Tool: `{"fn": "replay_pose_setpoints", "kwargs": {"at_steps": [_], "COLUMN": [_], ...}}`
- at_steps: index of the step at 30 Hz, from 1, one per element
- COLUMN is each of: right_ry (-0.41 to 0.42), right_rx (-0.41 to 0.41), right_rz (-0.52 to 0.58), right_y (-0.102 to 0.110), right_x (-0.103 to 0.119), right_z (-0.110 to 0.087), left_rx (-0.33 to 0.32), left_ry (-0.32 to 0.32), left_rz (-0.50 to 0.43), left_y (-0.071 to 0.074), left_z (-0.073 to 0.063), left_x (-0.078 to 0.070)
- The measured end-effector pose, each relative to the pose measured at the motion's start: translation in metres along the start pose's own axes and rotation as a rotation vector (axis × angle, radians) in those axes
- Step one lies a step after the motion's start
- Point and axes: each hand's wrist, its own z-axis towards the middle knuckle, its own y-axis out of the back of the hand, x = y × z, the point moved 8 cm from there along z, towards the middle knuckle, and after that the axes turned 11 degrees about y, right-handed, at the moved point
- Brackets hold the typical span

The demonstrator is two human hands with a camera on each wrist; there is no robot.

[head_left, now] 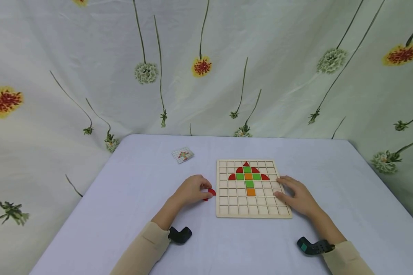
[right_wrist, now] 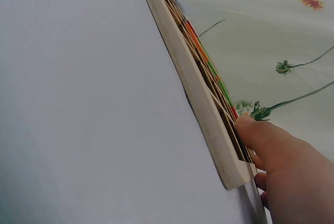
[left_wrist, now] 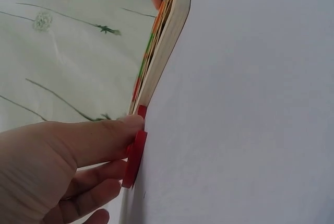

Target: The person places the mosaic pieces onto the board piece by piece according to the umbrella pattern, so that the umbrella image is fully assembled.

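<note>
A square wooden grid board lies on the table, with green and orange squares and red curved pieces set in a tree-like pattern topped by a red triangle. Just off its left edge, my left hand pinches a red curved piece between thumb and fingers. A second bit of red shows beneath those fingers. In the left wrist view a thick red piece stands out by the thumb. My right hand rests on the board's right side, its thumb lying on the rim.
A small pattern card with a similar coloured design lies behind the board to the left. White cloth covers the table. A flower-printed curtain hangs behind it.
</note>
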Motion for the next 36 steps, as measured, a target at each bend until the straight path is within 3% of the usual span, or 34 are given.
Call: {"fn": "replay_pose_setpoints", "kwargs": {"at_steps": [6, 13, 18, 27, 36], "right_ry": [0.004, 0.001, -0.006, 0.004, 0.000], "right_rx": [-0.004, -0.005, -0.002, -0.005, -0.007], "right_rz": [0.002, 0.002, 0.000, -0.003, 0.011], "right_y": [0.000, 0.000, 0.000, 0.000, 0.001], "right_x": [0.001, 0.000, 0.000, -0.001, 0.001], "right_z": [0.000, -0.001, -0.001, 0.000, 0.000], "left_rx": [-0.007, 0.026, 0.018, 0.032, 0.113], "left_ry": [-0.009, 0.027, 0.019, -0.030, -0.084], "left_rz": [0.008, -0.069, -0.105, -0.113, -0.188], "left_y": [-0.002, -0.005, -0.002, 0.006, -0.008], "left_z": [0.000, 0.000, 0.003, 0.008, 0.019], "left_x": [0.001, 0.002, -0.002, -0.027, -0.052]}}
